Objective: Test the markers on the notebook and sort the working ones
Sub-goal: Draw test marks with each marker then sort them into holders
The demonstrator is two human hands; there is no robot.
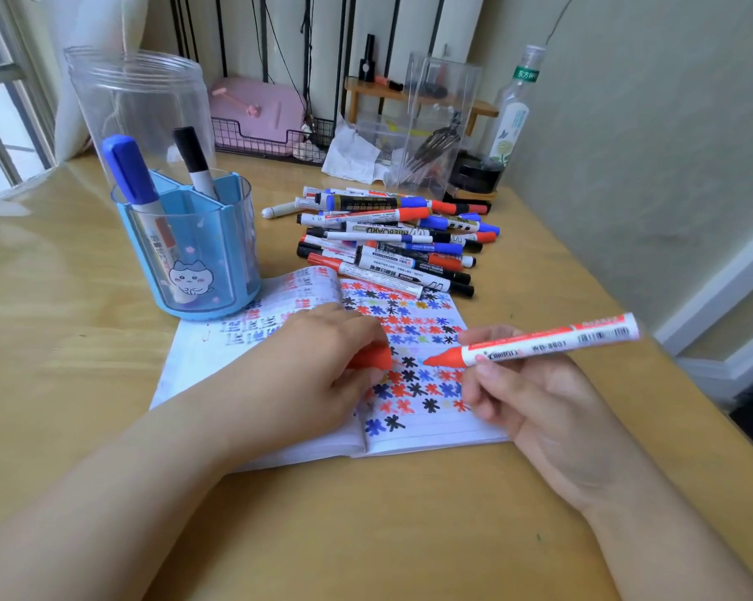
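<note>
Head view: right hand (535, 383) grip pinches uncapped red marker (539, 342) above notebook (435, 435); left hand (322, 366) curls round its cap (372, 357). Two markers sorted into blue holder (192, 253); large pile (392, 236) untested on worktop (366, 535).

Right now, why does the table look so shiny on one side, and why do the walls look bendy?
In the head view, window light from the left puts a pale glare on the table behind the blue pen holder; the wide-angle lens bends the wall and window frame near the edges; the marker pile and the red marker in the right hand look slightly soft.
</note>
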